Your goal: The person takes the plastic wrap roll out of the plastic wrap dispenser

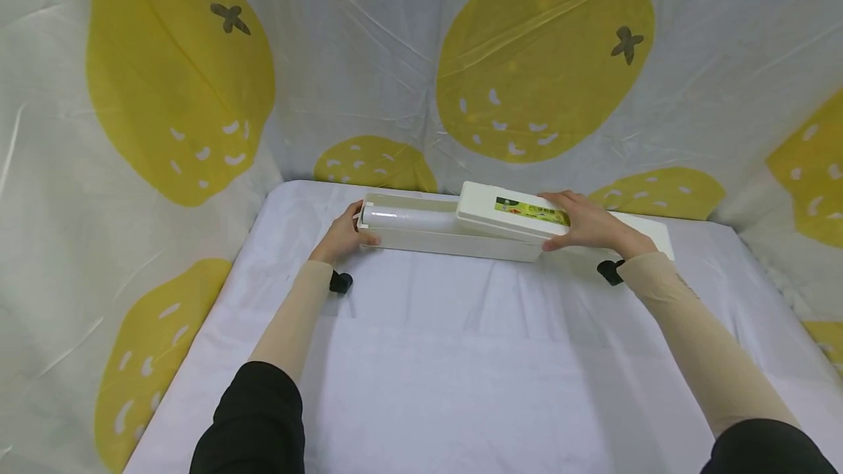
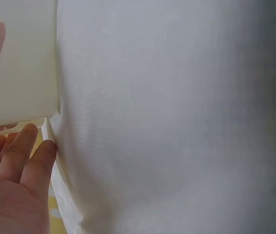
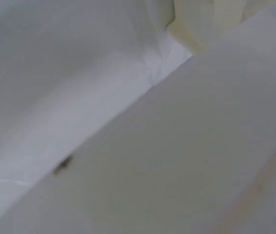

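A long white cling film box (image 1: 454, 246) lies on the cloth, its left part uncovered and a pale, shiny roll (image 1: 415, 219) inside. My left hand (image 1: 344, 234) grips its left end, thumb on the front wall and fingers round the end. In the left wrist view, the thumb lies against the box (image 2: 28, 73) while the fingers of that hand (image 2: 13, 190) reach its end. Slanted over the right part is the white lid (image 1: 476, 203) with a green-yellow label, stretching beyond the box. My right hand (image 1: 589, 227) holds it across its width. The right wrist view shows the lid (image 3: 167, 141) blurred.
White cloth (image 1: 448, 386) covers the table. Behind and at the sides hangs a pale curtain (image 1: 369, 42) printed with large yellow lemons, close to the table's back edge. A small black item (image 1: 340, 282) sits at each wrist.
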`<state>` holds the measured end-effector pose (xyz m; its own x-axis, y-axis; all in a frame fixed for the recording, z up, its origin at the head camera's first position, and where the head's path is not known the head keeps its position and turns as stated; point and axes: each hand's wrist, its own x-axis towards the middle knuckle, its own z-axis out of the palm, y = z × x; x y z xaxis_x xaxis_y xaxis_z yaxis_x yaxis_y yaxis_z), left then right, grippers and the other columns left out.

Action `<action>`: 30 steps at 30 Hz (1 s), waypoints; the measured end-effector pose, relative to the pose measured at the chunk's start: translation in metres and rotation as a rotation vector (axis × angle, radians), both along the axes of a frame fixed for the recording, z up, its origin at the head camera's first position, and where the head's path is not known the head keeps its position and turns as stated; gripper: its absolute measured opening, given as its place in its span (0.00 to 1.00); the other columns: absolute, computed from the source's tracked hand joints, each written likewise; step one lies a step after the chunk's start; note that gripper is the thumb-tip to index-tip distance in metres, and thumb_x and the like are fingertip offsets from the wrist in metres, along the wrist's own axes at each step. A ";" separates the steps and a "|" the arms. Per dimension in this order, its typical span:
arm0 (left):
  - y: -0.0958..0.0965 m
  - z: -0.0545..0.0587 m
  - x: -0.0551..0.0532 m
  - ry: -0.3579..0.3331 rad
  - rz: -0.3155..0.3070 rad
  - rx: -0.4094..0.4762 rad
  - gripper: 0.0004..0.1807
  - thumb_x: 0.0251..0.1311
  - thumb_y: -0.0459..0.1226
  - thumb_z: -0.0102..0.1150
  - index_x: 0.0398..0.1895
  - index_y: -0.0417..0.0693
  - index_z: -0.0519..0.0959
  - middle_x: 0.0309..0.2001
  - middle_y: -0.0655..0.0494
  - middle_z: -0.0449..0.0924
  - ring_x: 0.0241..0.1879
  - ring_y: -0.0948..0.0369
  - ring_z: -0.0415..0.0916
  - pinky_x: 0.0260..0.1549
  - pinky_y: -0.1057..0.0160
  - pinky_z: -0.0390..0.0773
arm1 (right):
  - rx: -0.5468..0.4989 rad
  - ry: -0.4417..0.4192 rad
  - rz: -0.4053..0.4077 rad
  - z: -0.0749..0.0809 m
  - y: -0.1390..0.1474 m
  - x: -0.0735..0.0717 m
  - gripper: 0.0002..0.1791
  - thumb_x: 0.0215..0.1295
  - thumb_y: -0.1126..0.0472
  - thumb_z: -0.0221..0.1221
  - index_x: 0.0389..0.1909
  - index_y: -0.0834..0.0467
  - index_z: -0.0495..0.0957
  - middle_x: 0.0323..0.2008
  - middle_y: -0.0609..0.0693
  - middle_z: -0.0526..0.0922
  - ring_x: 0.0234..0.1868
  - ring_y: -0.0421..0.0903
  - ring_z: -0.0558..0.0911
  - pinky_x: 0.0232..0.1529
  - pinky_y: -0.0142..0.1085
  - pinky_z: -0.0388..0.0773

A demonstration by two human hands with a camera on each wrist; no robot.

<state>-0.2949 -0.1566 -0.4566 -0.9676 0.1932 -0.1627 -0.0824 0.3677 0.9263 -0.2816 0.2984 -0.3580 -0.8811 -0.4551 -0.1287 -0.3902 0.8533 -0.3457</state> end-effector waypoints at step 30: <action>0.002 0.002 0.002 -0.011 0.013 -0.001 0.55 0.47 0.29 0.72 0.75 0.46 0.47 0.71 0.46 0.57 0.68 0.50 0.56 0.64 0.51 0.57 | 0.001 0.028 -0.069 -0.004 0.039 0.011 0.55 0.44 0.46 0.74 0.70 0.59 0.57 0.61 0.67 0.63 0.56 0.63 0.64 0.50 0.62 0.62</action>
<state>-0.2933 -0.1549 -0.4542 -0.9681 0.1806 -0.1738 -0.0976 0.3670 0.9251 -0.2708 0.3377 -0.3622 -0.9137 -0.3928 -0.1041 -0.3397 0.8789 -0.3349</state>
